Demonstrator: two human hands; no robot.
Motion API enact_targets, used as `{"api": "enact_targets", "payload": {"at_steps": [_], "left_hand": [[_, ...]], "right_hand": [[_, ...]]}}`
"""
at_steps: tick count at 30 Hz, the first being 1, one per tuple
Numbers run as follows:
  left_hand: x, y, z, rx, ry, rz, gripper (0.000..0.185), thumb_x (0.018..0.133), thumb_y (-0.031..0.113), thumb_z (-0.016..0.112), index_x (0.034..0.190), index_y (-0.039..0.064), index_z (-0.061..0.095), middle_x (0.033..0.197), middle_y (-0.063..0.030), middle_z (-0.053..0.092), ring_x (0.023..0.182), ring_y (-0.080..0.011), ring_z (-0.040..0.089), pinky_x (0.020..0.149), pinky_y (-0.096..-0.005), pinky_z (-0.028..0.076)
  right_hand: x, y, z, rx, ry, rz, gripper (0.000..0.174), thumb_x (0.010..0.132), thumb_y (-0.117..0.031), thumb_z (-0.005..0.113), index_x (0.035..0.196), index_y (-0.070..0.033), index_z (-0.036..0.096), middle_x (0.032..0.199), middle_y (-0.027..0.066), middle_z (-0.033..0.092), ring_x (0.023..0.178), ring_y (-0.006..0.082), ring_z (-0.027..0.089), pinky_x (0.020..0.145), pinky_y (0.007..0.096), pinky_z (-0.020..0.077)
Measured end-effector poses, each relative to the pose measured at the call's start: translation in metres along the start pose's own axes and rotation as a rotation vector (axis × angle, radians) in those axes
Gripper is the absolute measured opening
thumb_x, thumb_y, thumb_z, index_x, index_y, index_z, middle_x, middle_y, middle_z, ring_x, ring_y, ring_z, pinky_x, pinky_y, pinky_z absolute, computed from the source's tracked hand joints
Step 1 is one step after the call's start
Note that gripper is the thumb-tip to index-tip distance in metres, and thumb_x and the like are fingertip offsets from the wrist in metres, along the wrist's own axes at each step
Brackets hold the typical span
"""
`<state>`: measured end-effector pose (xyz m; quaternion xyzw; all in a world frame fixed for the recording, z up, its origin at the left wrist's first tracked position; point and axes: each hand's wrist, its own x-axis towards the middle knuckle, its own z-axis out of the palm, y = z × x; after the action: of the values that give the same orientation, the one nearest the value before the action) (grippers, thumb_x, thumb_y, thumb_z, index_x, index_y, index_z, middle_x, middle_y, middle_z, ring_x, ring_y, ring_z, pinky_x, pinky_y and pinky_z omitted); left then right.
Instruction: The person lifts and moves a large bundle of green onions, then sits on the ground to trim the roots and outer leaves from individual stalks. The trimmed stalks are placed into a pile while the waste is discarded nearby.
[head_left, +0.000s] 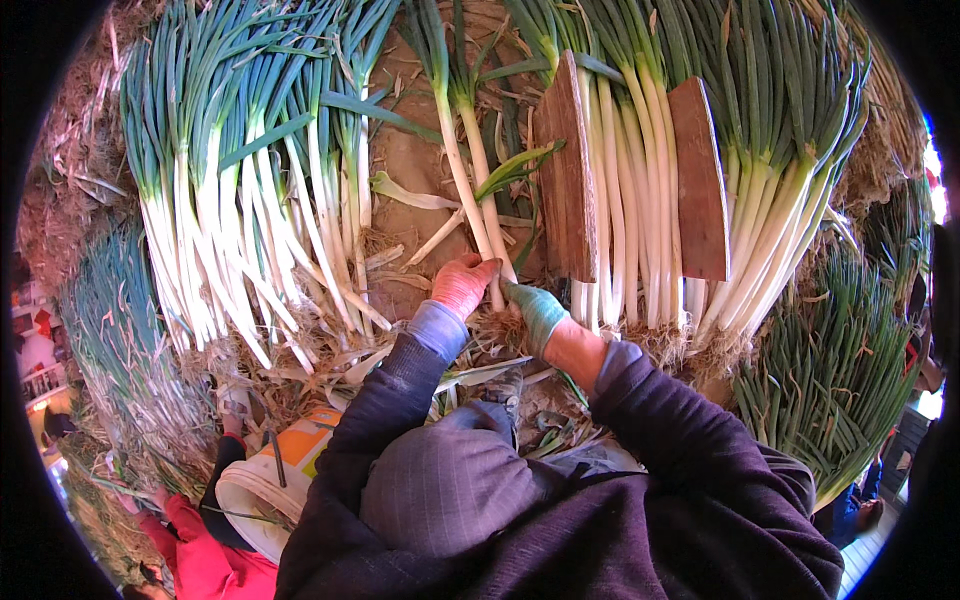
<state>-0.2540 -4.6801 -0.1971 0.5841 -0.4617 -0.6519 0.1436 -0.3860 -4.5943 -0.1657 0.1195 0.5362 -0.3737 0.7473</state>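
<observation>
Two long green onions (459, 172) lie side by side before me, leaves pointing away and roots toward me. My left hand (463, 285), in a reddish-orange glove, pinches their white shanks low down, just above the roots. Close against it, my right hand (538, 313) in a green glove grips the same lower ends from the right. The fingertips nearly meet, so which stalk each one holds is partly hidden. A bent green leaf (517, 166) hangs over the right-hand stalk.
Two upright wooden boards (564, 180) (699, 180) flank a row of green onions (637, 202) on the right. A large onion pile (217, 187) lies left. A white bucket (259, 484) stands beside my left arm. Another person's red sleeve (217, 551) shows lower left.
</observation>
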Motion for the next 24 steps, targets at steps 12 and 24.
{"api": "enact_targets", "payload": {"at_steps": [12,24], "left_hand": [[0.164,0.152,-0.067,-0.478,0.214,0.118,0.018,0.082,0.018,0.079,0.092,0.007,0.069,0.081,-0.0065,0.067,0.066,-0.0259,0.064,0.065,-0.0395,0.059],[0.126,0.148,-0.150,0.362,0.511,0.289,0.028,0.098,0.031,0.066,0.097,0.004,0.072,0.081,-0.0099,0.070,0.075,-0.0233,0.067,0.074,-0.0440,0.053]], "right_hand": [[-0.092,-0.015,-0.014,-0.528,0.001,-0.417,0.041,0.103,-0.043,0.063,0.110,-0.002,0.068,0.077,-0.0049,0.058,0.067,0.0045,0.048,0.057,0.0249,0.0412],[-0.050,0.058,-0.113,-0.444,0.128,-0.164,0.036,0.099,-0.042,0.070,0.105,-0.007,0.072,0.073,-0.0049,0.061,0.058,0.0090,0.050,0.051,0.0287,0.0402]]}}
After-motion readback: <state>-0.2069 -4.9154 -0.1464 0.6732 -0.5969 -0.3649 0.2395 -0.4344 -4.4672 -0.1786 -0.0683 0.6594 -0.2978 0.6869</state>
